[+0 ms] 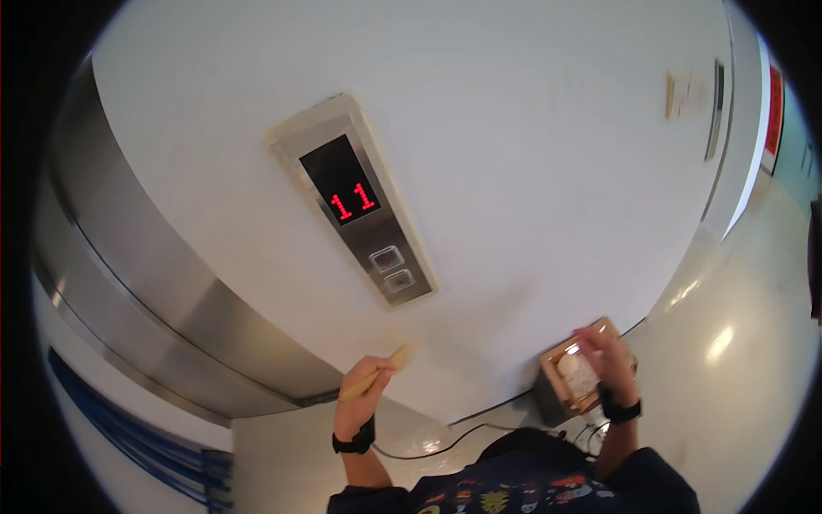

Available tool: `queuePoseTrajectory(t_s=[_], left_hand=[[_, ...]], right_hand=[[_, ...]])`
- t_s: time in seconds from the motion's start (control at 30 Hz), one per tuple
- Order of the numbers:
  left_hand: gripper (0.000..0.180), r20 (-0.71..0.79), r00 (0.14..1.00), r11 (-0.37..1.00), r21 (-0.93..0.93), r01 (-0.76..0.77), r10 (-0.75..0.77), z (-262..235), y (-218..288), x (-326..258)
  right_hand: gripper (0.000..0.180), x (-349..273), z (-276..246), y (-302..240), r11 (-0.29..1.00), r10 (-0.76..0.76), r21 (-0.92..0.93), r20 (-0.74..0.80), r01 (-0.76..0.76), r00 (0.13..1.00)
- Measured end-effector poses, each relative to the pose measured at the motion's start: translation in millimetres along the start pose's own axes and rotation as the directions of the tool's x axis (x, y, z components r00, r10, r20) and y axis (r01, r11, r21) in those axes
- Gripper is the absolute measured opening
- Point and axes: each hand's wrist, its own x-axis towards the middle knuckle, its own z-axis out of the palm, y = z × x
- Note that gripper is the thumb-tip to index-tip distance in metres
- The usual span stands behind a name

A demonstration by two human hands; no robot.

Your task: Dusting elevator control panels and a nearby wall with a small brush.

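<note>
My left hand (360,396) is raised in front of a white wall, closed around a thin wooden stick (382,370) whose tip points up and right. My right hand (606,355) reaches down into a small brown box-shaped bin (556,390) on the floor by the wall and holds a crumpled white piece (579,373) at its opening. Both wrists wear black bands. A metal lift call panel (364,206) with a red-lit display and two buttons is set in the wall above my left hand.
A brushed-steel lift door frame (163,291) curves along the left. Blue strips (128,428) lie at the lower left. A dark cable (437,445) runs over the glossy pale floor (728,360) near the bin. A small wall plate (685,92) sits at the upper right.
</note>
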Motion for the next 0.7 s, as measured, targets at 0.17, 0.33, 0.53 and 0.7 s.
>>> queuePoseTrajectory(t_s=[0.17,0.33,0.53,0.7], left_hand=[[0.007,-0.167,0.974,0.984,-0.075,-0.164,0.150,56.5,29.0,3.7],[0.044,-0.057,0.959,0.959,0.068,-0.275,0.279,121.6,62.1,5.9],[0.069,0.045,0.969,0.968,-0.078,-0.237,0.241,107.2,74.6,4.2],[0.032,-0.291,0.855,0.892,-0.015,-0.452,0.429,91.9,78.9,-9.0]], right_hand=[[0.048,6.7,42.8,-58.8,0.990,-0.139,0.085,0.385,0.115,0.913],[0.062,18.1,75.6,-101.5,0.929,-0.348,0.081,0.527,0.362,0.775],[0.032,38.8,71.6,-117.5,0.853,-0.521,0.208,0.321,0.478,0.791],[0.022,52.3,63.0,-132.3,0.824,-0.565,0.177,0.304,0.538,0.767]])
